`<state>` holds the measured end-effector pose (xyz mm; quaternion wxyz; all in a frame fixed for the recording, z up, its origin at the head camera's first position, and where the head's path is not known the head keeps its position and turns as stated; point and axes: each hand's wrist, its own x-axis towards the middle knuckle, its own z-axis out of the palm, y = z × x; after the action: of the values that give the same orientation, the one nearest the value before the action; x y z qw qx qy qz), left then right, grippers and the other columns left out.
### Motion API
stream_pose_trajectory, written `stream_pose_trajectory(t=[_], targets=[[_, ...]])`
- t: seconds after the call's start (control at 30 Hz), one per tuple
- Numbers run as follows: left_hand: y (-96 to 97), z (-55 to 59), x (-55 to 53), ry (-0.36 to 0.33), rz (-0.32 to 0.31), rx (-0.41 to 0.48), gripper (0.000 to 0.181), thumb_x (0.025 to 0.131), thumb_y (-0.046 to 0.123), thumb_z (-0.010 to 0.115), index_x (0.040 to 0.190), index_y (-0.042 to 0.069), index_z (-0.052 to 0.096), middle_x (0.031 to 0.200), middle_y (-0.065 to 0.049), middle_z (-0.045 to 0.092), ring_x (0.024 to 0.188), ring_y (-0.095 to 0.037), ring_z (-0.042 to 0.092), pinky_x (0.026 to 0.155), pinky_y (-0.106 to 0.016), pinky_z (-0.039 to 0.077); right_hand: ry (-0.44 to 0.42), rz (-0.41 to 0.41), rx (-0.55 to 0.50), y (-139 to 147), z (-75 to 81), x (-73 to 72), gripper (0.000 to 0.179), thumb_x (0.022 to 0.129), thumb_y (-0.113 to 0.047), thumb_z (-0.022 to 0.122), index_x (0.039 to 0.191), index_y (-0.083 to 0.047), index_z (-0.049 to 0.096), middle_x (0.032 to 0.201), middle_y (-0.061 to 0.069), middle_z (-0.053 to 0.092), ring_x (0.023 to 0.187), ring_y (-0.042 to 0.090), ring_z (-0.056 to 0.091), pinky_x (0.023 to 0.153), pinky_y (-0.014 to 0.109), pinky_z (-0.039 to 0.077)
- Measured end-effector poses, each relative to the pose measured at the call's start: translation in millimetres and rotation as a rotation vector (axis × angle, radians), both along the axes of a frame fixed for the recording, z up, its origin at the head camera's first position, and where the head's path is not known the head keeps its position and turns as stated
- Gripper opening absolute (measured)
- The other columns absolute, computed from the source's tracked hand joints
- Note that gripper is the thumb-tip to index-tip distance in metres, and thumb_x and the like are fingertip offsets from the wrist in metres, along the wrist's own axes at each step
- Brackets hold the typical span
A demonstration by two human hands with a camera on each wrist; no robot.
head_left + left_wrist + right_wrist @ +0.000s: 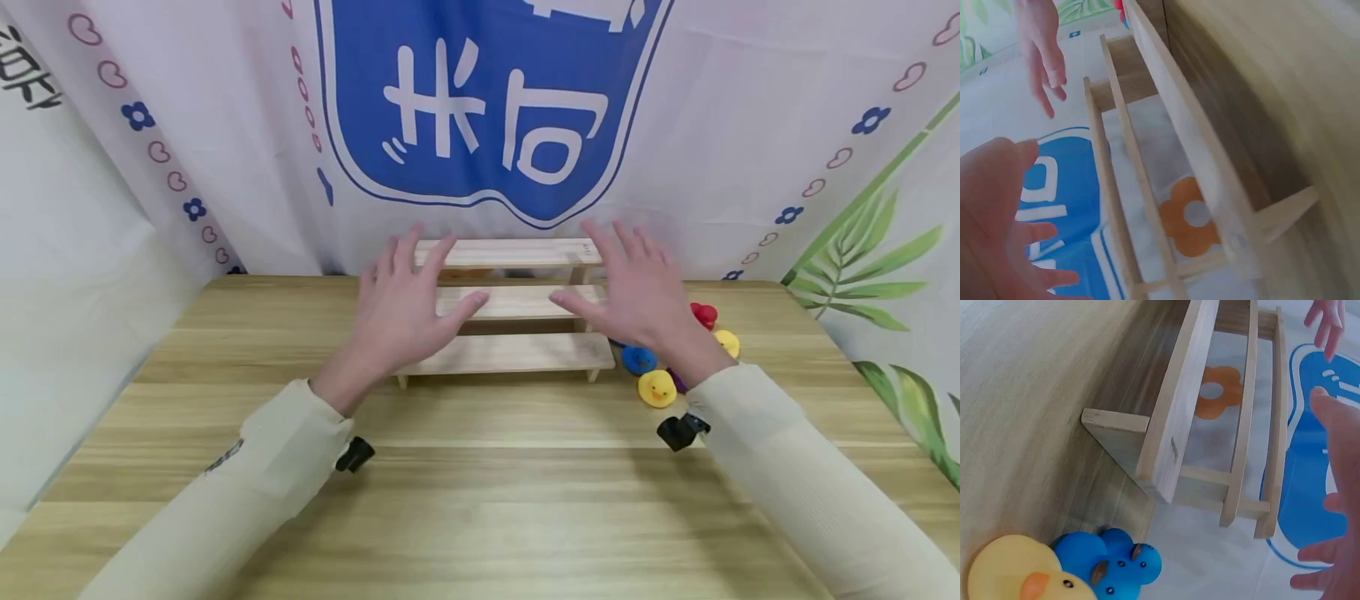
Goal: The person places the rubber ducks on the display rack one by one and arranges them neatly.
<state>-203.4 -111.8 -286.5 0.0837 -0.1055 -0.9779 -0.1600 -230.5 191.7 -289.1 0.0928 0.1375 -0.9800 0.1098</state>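
A three-tier wooden stand with slatted steps stands at the back of the table. Over its left end my left hand is spread, palm down, fingers straight and holding nothing. My right hand spreads likewise over the right end, its thumb pointing inward toward the left one. In the left wrist view the left hand is beside the upper slats, apart from the wood. Small rubber ducks lie near the right wrist: a yellow duck, a blue duck and a red duck, others partly hidden by the arm.
The wooden table ends at a white cloth backdrop with a blue printed panel. An orange flower print shows through the stand. Black wrist cameras sit at both cuffs.
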Motion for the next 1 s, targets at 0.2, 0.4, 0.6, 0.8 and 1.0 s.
stream_pose_trajectory(t=[0.2,0.4,0.6,0.8,1.0], targets=[[-17.0,-15.0,6.0,0.141,0.013,0.293,0.07,0.099,0.049,0.071,0.155,0.013,0.049,0.163,-0.021,0.041,0.15,-0.043,0.04,0.12,-0.067,0.034,0.072,0.031,-0.129,17.0,-1.8,0.3,0.096,0.095,-0.076,0.057,0.17,-0.028,0.024,0.173,0.015,0.034,0.156,0.045,0.034,0.124,0.071,0.027],[-34.7,-30.5,10.9,0.177,0.053,0.483,0.055,0.1,0.035,0.072,0.144,0.006,0.055,0.151,-0.021,0.048,0.14,-0.04,0.046,0.115,-0.06,0.041,0.109,0.019,-0.242,41.1,-0.8,2.9,0.086,0.098,-0.063,0.063,0.169,-0.028,0.029,0.173,0.009,0.036,0.158,0.042,0.033,0.125,0.071,0.026],[-44.6,-38.0,13.1,0.081,0.094,0.583,0.054,0.102,0.037,0.07,0.142,0.004,0.055,0.147,-0.018,0.052,0.129,-0.039,0.052,0.107,-0.056,0.045,0.046,-0.046,-0.426,70.5,-3.6,6.7,0.081,0.1,-0.056,0.066,0.168,-0.03,0.031,0.172,0.011,0.038,0.158,0.042,0.034,0.121,0.076,0.028],[-51.7,-44.6,8.5,-0.06,0.111,0.599,0.061,0.104,0.043,0.065,0.153,0.009,0.05,0.156,-0.015,0.053,0.135,-0.039,0.054,0.109,-0.058,0.048,-0.089,-0.142,-0.501,100.6,-16.4,6.1,0.086,0.099,-0.064,0.064,0.168,-0.026,0.03,0.171,0.016,0.038,0.157,0.048,0.03,0.116,0.081,0.028],[-55.2,-49.8,2.4,-0.158,0.123,0.612,0.065,0.104,0.044,0.064,0.157,0.01,0.047,0.159,-0.016,0.051,0.133,-0.039,0.054,0.102,-0.054,0.051,-0.177,-0.196,-0.562,124.1,-29.6,4.7,0.086,0.099,-0.06,0.066,0.168,-0.022,0.03,0.172,0.016,0.037,0.157,0.049,0.029,0.115,0.08,0.031]])
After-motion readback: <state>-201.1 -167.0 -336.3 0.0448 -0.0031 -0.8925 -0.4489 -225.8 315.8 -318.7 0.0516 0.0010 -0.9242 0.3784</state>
